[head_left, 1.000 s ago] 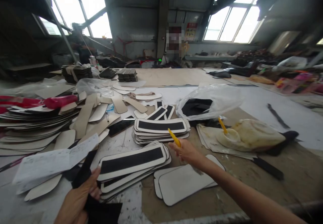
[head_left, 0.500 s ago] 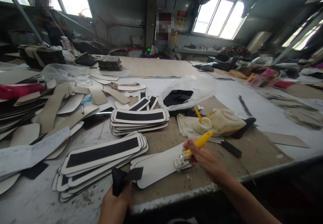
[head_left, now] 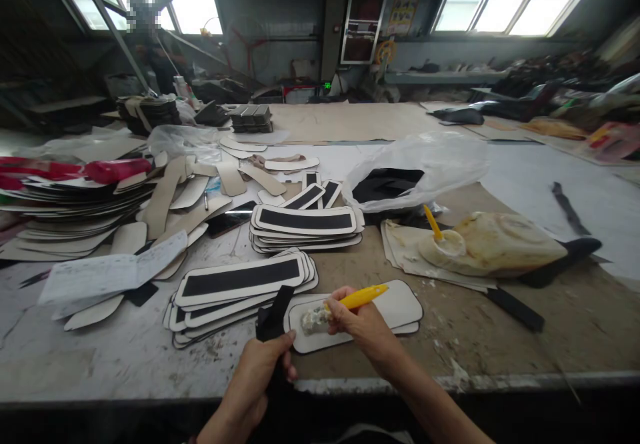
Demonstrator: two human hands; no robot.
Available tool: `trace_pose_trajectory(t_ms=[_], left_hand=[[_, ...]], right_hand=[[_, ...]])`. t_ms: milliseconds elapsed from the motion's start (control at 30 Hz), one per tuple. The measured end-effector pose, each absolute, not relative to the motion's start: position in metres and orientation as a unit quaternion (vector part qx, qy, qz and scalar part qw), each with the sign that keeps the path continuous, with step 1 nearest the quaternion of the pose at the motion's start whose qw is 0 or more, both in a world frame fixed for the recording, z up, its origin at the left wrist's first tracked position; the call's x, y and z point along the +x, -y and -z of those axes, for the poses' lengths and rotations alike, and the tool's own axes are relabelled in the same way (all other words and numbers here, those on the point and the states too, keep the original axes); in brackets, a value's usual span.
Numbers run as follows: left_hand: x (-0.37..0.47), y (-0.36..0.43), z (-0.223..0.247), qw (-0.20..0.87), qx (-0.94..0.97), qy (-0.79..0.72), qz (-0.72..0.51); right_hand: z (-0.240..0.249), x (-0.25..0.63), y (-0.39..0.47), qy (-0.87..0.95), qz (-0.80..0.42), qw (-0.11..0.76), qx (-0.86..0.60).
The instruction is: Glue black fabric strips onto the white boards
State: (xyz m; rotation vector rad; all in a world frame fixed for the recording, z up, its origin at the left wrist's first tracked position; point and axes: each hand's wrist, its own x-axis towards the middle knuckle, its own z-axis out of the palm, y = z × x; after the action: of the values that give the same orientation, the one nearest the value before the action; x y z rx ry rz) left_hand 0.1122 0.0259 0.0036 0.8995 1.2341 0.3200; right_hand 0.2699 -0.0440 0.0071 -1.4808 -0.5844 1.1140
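Observation:
My right hand (head_left: pixel 357 321) is closed round a yellow-handled brush (head_left: pixel 367 295). Its bristle end, caked with pale glue, rests over a white rounded panel (head_left: pixel 400 304) with a dark edge. My left hand (head_left: pixel 263 364) grips a black strip (head_left: pixel 276 314) at the panel's left end, its thumb by the panel's edge. Just left of the panel lies a stack of white panels (head_left: pixel 240 281) with black strips on their faces. Behind it is a second such stack (head_left: pixel 306 221). A glue-crusted container (head_left: pixel 505 241) lies on its side, with a yellow stick (head_left: pixel 433 223) in its opening.
A clear plastic bag (head_left: pixel 450 164) with black pieces stands behind the stacks. Loose pale pieces, a phone (head_left: pixel 233 219) and written paper (head_left: pixel 113 274) lie to the left. A black strip (head_left: pixel 515 309) is at the right. A person (head_left: pixel 155 57) is in the far background.
My right hand has moved the brush leftward along the panel, towards my left hand. The left hand, with the black strip, is now by the panel's left end. The view has turned left.

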Motion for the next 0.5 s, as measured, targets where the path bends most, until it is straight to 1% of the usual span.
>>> trace_pose_trajectory(t_ms=[267, 400, 500], left_hand=[[0.116, -0.021, 0.001, 0.681, 0.424, -0.577, -0.15], [0.116, -0.019, 0.003, 0.665, 0.438, -0.585, -0.153], [0.115, -0.019, 0.004, 0.659, 0.445, -0.587, -0.154]], right_hand=[[-0.02, 0.267, 0.044, 0.272, -0.455, 0.547, -0.648], [-0.018, 0.269, 0.045, 0.298, -0.439, 0.512, -0.675], [-0.02, 0.28, 0.053, 0.317, -0.398, 0.472, -0.72]])
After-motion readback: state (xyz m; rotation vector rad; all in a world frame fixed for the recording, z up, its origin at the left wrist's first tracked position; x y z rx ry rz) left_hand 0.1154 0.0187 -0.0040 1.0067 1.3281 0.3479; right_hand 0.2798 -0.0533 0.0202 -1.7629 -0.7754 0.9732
